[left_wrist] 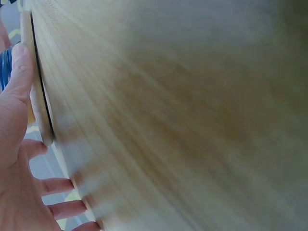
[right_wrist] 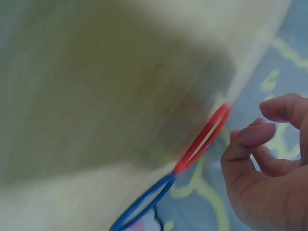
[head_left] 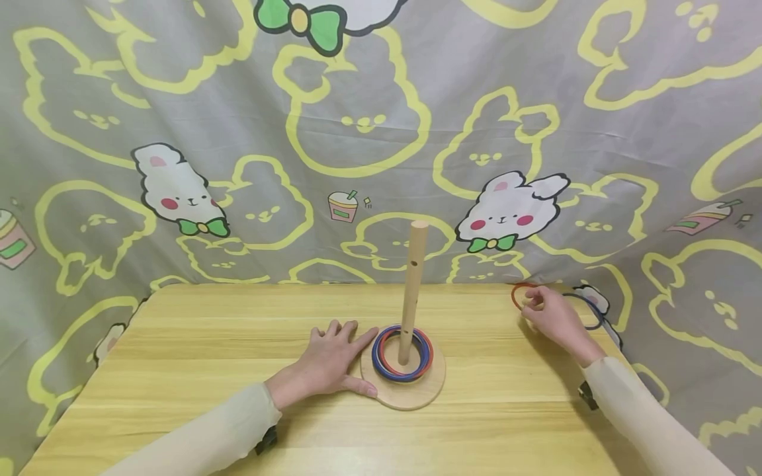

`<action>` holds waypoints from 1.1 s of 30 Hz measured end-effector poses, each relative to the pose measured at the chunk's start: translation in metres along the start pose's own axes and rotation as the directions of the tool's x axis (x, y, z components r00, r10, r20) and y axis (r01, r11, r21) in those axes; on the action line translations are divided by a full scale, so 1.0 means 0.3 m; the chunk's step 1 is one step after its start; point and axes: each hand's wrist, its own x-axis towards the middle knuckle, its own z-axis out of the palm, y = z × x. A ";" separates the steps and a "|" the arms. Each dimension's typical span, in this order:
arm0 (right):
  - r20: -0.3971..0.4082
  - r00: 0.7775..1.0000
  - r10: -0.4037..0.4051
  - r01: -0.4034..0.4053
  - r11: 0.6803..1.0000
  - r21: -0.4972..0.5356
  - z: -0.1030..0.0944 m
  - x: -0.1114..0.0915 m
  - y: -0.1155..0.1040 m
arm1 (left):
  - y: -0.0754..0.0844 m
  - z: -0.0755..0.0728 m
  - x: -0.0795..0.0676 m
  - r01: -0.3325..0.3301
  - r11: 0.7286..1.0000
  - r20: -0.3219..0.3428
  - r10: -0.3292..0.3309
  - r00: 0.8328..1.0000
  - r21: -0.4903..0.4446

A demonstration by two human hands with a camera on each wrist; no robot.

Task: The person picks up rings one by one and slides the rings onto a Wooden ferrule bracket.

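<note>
My left hand (head_left: 324,360) lies beside a round wooden base (head_left: 411,398), its fingers spread and its thumb against the edge. In the left wrist view the thumb reaches over the base's rim. From the base rises a wooden peg (head_left: 415,277), with several blue and red rings (head_left: 376,357) stacked around its foot. At the back right, my right hand (head_left: 553,320) hovers by a red ring (head_left: 514,297) with fingers loosely bent. The right wrist view has thumb and fingertips apart, nothing between them, and the red ring (right_wrist: 198,139) flat on the table.
A blue ring (head_left: 598,311) lies at the table's back right corner, right next to the red one. The wooden table (head_left: 208,370) ends against a grey patterned curtain (head_left: 369,192) at the back and sides.
</note>
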 end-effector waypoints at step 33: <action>0.128 0.904 -0.408 0.427 0.875 -0.226 0.017 -0.240 -0.328 | 0.002 -0.006 -0.002 0.002 1.000 0.002 -0.002 1.000 0.004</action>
